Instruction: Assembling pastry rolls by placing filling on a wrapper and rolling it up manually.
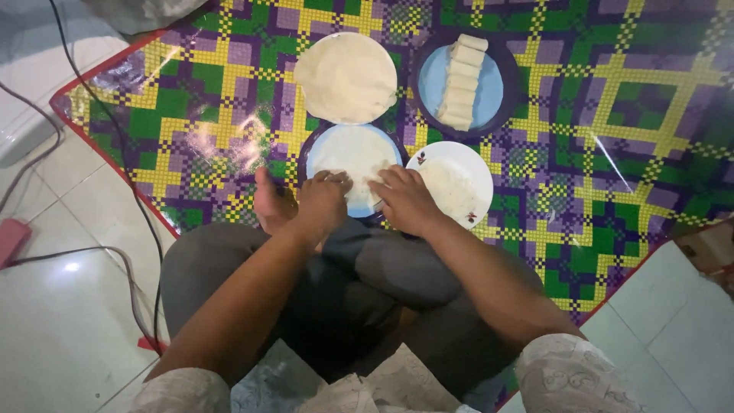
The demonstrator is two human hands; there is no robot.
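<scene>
My left hand (324,200) and my right hand (405,197) rest side by side on the near edge of a thin pale wrapper sheet (353,153), fingers curled down onto it. The sheet lies on a dark-rimmed blue plate (309,150) in front of my crossed legs. Whether filling lies under my fingers is hidden. Just right of my right hand sits a white plate (468,170) with pale filling. Farther back, a stack of round wrappers (345,76) lies on the mat, and a dark-rimmed blue plate (492,98) holds several finished rolls (462,81).
Everything sits on a checked mat (612,138) of purple, green and yellow over white floor tiles (61,321). My bare foot (269,205) lies left of my left hand. Black cables (115,145) run along the mat's left edge, beside a red object (11,237).
</scene>
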